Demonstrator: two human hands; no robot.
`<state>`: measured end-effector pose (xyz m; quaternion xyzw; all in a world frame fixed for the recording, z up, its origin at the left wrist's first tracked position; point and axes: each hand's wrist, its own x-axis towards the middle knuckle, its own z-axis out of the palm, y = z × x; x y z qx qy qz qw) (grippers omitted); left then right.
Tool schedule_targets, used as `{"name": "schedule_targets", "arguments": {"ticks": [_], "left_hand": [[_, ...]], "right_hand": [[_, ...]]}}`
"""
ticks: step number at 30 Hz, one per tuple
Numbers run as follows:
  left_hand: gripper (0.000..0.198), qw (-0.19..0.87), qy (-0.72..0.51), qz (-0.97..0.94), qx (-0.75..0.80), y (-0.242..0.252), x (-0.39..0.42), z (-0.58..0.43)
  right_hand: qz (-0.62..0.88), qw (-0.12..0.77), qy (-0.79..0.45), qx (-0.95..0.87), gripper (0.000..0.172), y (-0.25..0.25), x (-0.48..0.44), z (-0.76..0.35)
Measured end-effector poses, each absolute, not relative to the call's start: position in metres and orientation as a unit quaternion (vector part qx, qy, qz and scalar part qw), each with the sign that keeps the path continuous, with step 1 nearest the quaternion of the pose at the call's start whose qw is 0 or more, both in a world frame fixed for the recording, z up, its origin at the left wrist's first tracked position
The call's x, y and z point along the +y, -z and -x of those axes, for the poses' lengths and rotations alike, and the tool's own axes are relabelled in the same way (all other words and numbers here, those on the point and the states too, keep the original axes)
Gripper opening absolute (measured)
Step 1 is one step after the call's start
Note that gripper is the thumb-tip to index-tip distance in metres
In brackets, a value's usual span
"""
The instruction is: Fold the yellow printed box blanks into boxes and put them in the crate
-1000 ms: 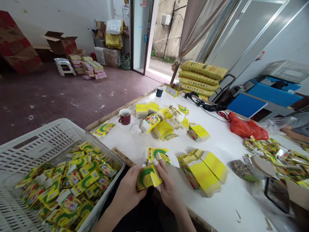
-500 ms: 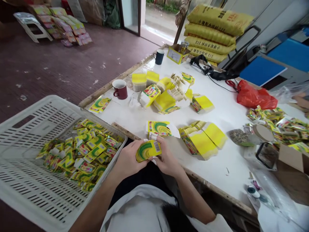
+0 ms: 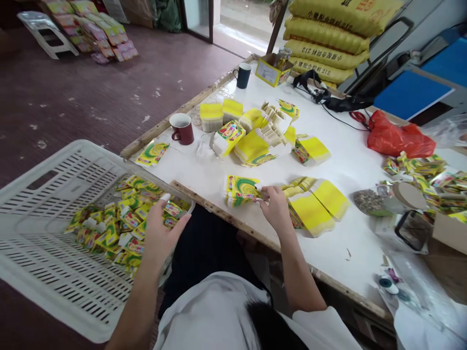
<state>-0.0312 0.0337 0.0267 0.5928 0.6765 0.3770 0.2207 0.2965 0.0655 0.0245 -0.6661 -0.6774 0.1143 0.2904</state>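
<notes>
My left hand [image 3: 160, 236] is over the near right side of the white plastic basket [image 3: 69, 296], thumb and fingers apart, holding nothing. Below and beyond it, small filled yellow cartons [image 3: 124, 218] lie heaped in the basket. At the table's front edge my right hand [image 3: 276, 208] pinches the right end of a flat yellow carton [image 3: 242, 187] on top of a small stack. Its fingertips are partly hidden by the hand. Just right of that hand lie bundles of flat yellow cartons [image 3: 310, 211], close to my wrist.
More carton bundles [image 3: 251, 146] lie mid-table. A red mug [image 3: 181, 130] and a dark mug [image 3: 242, 76] stand along the left edge. To the right are a red plastic bag [image 3: 397, 136], a jar lying on its side [image 3: 368, 201] and a cardboard box [image 3: 450, 257]. Yellow sacks [image 3: 328, 48] are stacked behind.
The small carton that both hands held has left them. My left hand has moved left over the basket and opened; my right hand has moved right to the stack of flat cartons.
</notes>
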Motion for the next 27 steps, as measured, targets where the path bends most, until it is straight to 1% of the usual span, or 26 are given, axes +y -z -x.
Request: {"name": "schedule_targets", "arguments": {"ticks": [3,6,8,10,12,13,16,20,23,25,27], "left_hand": [[0.058,0.285,-0.390,-0.608,0.629,-0.023,0.031,0.011],[0.054,0.311,-0.395,-0.624,0.598,-0.022,0.031,-0.001],[0.051,0.319,-0.388,-0.633,0.589,-0.023,0.030,-0.004],[0.047,0.326,-0.381,-0.638,0.584,-0.023,0.028,-0.004],[0.045,0.334,-0.371,-0.643,0.581,-0.022,0.027,-0.004],[0.044,0.338,-0.366,-0.645,0.580,-0.020,0.026,-0.004],[0.043,0.354,-0.354,-0.646,0.576,-0.017,0.025,-0.006],[0.041,0.372,-0.346,-0.645,0.571,-0.019,0.024,-0.012],[0.039,0.404,-0.343,-0.637,0.560,-0.024,0.024,-0.018],[0.040,0.446,-0.345,-0.624,0.541,-0.026,0.024,-0.023],[0.050,0.511,-0.352,-0.602,0.502,-0.024,0.023,-0.031]], "right_hand": [[0.677,0.275,-0.105,-0.674,0.020,-0.025,0.068,-0.297],[0.680,0.265,-0.110,-0.674,0.010,-0.026,0.072,-0.297],[0.678,0.266,-0.112,-0.676,0.007,-0.026,0.075,-0.297],[0.676,0.267,-0.111,-0.678,0.013,-0.026,0.077,-0.298],[0.678,0.254,-0.111,-0.681,0.023,-0.027,0.080,-0.300],[0.680,0.244,-0.111,-0.683,0.025,-0.029,0.081,-0.301],[0.681,0.218,-0.118,-0.689,0.022,-0.033,0.085,-0.303],[0.683,0.210,-0.125,-0.688,0.023,-0.039,0.090,-0.301],[0.691,0.239,-0.145,-0.666,0.022,-0.046,0.088,-0.300],[0.691,0.287,-0.170,-0.641,0.021,-0.054,0.082,-0.298],[0.669,0.335,-0.206,-0.631,0.020,-0.063,0.071,-0.292]]}}
